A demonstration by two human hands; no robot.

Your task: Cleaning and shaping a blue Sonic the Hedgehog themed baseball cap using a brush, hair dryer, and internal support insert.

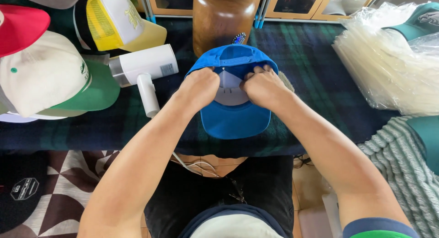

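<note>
Fingers of both hands are curled tight into the inside of a blue cap (233, 114), gripping it rather than spread open. Going from left to right: a cream cap with a green brim (50, 80) lies at the left end of the table (315, 59), which is covered in dark plaid cloth, with a red cap (20, 27) and a yellow and white mesh cap (116, 23) behind it. Just right of them a white handheld steamer (144, 71) lies on its side, its handle pointing toward the person. Next comes the left hand (199, 87), fist closed on the left edge of the cap's opening. The blue cap sits between the two hands, upside down, its brim pointing toward the person and its back strap away, so its long axis runs front to back. A brown wooden block (222, 18) stands just behind it. The right hand (264, 88) is clenched on the right edge of the opening, level with the left; neither hand is nearer than the other. Well to the right lies a stack of clear plastic bags (388, 64) with a teal cap (420, 20) on it.
</note>
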